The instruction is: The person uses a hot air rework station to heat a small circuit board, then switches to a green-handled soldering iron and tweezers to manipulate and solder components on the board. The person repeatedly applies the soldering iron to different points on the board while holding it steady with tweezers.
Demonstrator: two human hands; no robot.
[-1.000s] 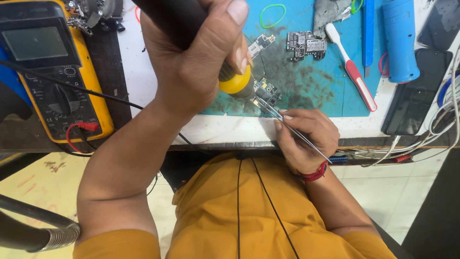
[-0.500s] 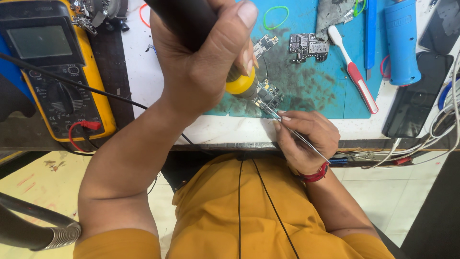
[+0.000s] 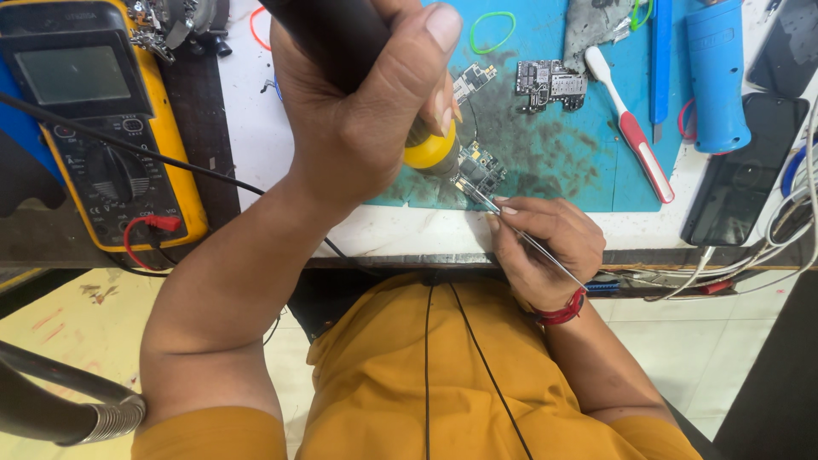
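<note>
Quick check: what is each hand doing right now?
Left hand: closed around a black, yellow-tipped tool.
Right hand: closed on tweezers at a small circuit board.

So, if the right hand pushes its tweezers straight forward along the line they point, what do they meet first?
The right hand aims the tweezers up and left at the small circuit board on the blue mat. They would likely meet that board first, beside the hot-air tool's yellow nozzle end; depth is unclear.

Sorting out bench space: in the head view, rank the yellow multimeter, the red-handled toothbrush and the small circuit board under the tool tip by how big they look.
1. Yellow multimeter, largest, though cut off by the frame edge.
2. Red-handled toothbrush.
3. Small circuit board, smallest, partly hidden by the tool tip.
</note>
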